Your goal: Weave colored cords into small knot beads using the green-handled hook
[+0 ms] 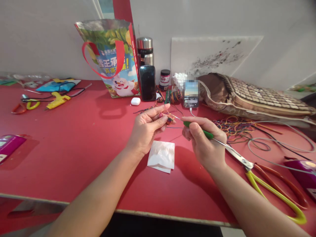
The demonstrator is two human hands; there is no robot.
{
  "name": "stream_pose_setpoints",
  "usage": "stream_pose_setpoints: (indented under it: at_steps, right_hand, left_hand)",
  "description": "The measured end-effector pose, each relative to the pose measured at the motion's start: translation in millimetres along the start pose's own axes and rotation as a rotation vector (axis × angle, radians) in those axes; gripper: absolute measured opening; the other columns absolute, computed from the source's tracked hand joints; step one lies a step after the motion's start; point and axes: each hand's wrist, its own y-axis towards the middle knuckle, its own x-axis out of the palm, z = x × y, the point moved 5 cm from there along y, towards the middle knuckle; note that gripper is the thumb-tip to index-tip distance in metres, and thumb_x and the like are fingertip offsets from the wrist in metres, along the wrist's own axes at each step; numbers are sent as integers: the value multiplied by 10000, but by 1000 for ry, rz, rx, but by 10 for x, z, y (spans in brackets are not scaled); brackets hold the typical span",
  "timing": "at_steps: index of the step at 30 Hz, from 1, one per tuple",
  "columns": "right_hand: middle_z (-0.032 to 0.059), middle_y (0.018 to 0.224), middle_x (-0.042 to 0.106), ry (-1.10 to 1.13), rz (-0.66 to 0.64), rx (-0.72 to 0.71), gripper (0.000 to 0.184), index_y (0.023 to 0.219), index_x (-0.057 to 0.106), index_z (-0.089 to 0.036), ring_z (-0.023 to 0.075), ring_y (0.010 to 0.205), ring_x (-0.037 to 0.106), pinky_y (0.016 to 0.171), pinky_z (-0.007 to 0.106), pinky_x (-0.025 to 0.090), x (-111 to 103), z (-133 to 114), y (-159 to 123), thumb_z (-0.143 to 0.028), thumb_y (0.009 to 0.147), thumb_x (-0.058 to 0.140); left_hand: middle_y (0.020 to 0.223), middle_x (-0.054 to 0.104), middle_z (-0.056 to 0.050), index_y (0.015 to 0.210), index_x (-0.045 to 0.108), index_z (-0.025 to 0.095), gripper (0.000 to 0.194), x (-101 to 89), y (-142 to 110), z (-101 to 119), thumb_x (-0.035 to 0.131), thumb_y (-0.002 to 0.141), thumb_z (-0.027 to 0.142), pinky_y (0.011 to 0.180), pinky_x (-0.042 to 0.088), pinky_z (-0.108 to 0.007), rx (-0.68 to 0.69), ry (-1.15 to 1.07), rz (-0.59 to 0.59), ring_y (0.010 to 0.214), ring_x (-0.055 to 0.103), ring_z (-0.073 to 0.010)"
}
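My left hand (pixel 148 126) pinches a small crocheted piece (pixel 170 120) in orange, dark and pink yarn, its forefinger stretched out above. Closed around the green grip of a crochet hook (pixel 208 134) is my right hand (pixel 208 144). The hook's thin tip reaches left to the piece, by an orange loop; whether it sits inside the loop is too small to tell. A white folded tissue (pixel 161 154) lies on the table below my hands. Just beyond them is a ball of multicoloured yarn (pixel 176 96).
Large scissors (pixel 249 166) with red and yellow handles lie beside my right forearm, near tangled yarn (pixel 234 130). Behind stand a gift bag (pixel 116 62), a dark phone (pixel 147 83), a lit phone (pixel 191 95) and a steel flask (pixel 145 46). A yellow glue gun (pixel 58 100) lies left.
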Motion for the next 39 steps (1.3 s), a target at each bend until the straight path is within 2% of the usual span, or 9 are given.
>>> stream_pose_setpoints:
  at_steps: [4, 10, 14, 21, 25, 29, 33, 35, 39]
  right_hand:
    - [-11, 654, 605, -37, 2, 12, 258, 1048, 833, -246, 141, 602, 532, 570, 305, 456, -19, 8, 16, -472, 969, 737]
    - [-2, 644, 617, -6, -40, 62, 239, 978, 852, -242, 144, 610, 531, 575, 311, 455, -74, -15, 66, -467, 926, 789]
    - [-3, 609, 612, 37, -87, 133, 230, 892, 862, -222, 127, 577, 519, 551, 300, 423, -112, -54, 140, -451, 876, 843]
    - [-64, 474, 429, 266, -183, 249, 256, 793, 853, -209, 83, 475, 347, 507, 283, 362, -44, -90, 257, -457, 788, 914]
    - [-68, 487, 407, 335, -214, 296, 259, 798, 839, -205, 76, 485, 325, 510, 266, 330, -7, -44, 240, -456, 807, 904]
    - [-78, 501, 378, 377, -144, 301, 243, 845, 837, -215, 75, 502, 331, 528, 253, 343, 36, -14, 182, -450, 825, 894]
    - [-53, 574, 471, 386, -17, 323, 249, 910, 836, -231, 82, 540, 352, 551, 258, 378, 71, 0, 124, -462, 829, 885]
    - [-46, 599, 498, 374, 3, 325, 257, 926, 833, -237, 85, 542, 347, 550, 266, 383, 80, 0, 113, -472, 831, 877]
    - [-46, 608, 511, 366, 1, 327, 254, 929, 834, -237, 84, 536, 347, 545, 271, 380, 76, 3, 115, -466, 827, 876]
  left_hand:
    - [756, 749, -22, 1041, 862, 213, 305, -16, 4, 23, 856, 739, 168, 608, 448, -238, 38, 46, -5, 641, 603, -101]
    - [716, 716, -38, 991, 873, 204, 253, -55, 40, 55, 811, 746, 181, 540, 362, -241, 82, 88, -23, 659, 616, -128]
    - [734, 710, -43, 923, 878, 193, 205, -41, 42, 91, 789, 739, 174, 578, 401, -248, 74, 101, -80, 659, 621, -125]
    - [693, 687, -43, 939, 880, 195, 199, 18, 13, 82, 802, 758, 216, 572, 368, -271, 62, 150, -166, 637, 587, -132]
    - [686, 684, -29, 991, 879, 202, 230, 58, -1, 13, 830, 767, 222, 603, 396, -259, 66, 127, -182, 646, 572, -120]
    - [744, 734, -28, 1066, 865, 216, 280, 78, -11, -79, 842, 789, 245, 602, 427, -239, 86, 95, -139, 626, 544, -96]
    - [778, 729, -5, 1144, 843, 231, 336, 95, -36, -120, 844, 808, 252, 600, 452, -229, 159, 87, -73, 624, 564, -85]
    - [796, 724, 1, 1170, 834, 241, 356, 108, -53, -113, 848, 815, 260, 615, 468, -227, 191, 104, -56, 674, 612, -96]
    - [853, 743, -3, 1184, 824, 243, 399, 119, -74, -95, 878, 788, 248, 665, 509, -237, 165, 159, -45, 798, 695, -132]
